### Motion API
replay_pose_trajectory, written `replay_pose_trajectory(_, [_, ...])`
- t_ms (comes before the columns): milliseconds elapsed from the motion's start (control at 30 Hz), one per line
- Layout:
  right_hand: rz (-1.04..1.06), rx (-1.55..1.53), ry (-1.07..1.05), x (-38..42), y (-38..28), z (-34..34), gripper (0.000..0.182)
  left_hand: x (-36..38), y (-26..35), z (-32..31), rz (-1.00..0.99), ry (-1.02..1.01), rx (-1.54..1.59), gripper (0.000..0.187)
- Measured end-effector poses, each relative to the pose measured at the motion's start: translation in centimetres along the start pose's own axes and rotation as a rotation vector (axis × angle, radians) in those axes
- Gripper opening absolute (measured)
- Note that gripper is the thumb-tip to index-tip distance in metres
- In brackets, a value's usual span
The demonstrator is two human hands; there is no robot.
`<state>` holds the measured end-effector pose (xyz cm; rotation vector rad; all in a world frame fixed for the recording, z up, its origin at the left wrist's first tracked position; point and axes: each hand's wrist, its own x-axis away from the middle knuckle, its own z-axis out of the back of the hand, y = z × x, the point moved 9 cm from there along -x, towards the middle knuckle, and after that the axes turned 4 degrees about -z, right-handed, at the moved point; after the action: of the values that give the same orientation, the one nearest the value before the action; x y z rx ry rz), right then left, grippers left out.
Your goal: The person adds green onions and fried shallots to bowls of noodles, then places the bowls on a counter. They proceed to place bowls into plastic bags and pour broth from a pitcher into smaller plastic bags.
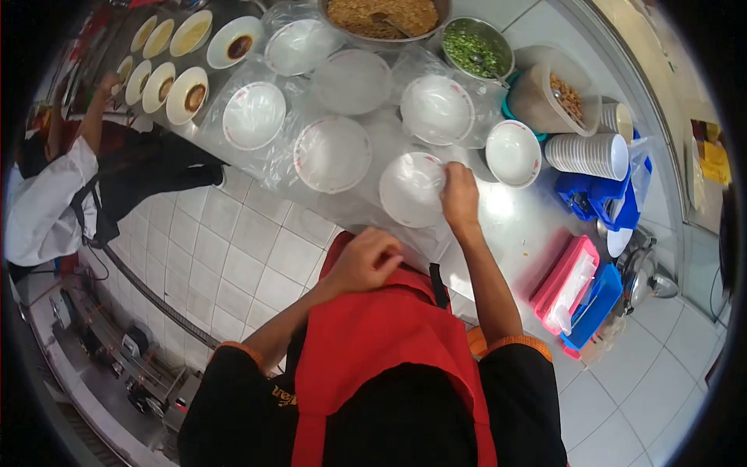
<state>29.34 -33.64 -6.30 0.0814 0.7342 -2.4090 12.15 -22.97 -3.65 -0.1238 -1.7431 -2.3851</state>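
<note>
My right hand (461,194) is closed on the right rim of a white bowl (411,191) near the front edge of the steel table. My left hand (364,263) hovers in front of the red apron, its fingers curled together; whether anything small is in them is hidden. Several more bowls stand around, some covered in clear plastic: one (333,155) to the left, one (437,110) behind, and an uncovered one (513,153) to the right.
At the back are a pan of brown food (381,17), a bowl of chopped greens (471,51) and a tub (537,93). Stacked cups (587,156) and pink (572,272) and blue (597,305) trays are at right. A co-worker (58,194) stands left by bowls with sauce (187,95).
</note>
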Motion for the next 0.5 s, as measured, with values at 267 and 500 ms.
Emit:
replay_pose_trajectory(267, [-0.195,0.159,0.080,-0.3,2.1,2.4,0.012,-4.8,3.7,-8.4,-0.487,-0.162,-0.797,0.044])
replay_pose_trajectory(500, [-0.445,0.090,-0.021,-0.6,2.8,3.1,0.016,-5.3,-1.4,-7.1,-0.293,-0.155,-1.007,0.063])
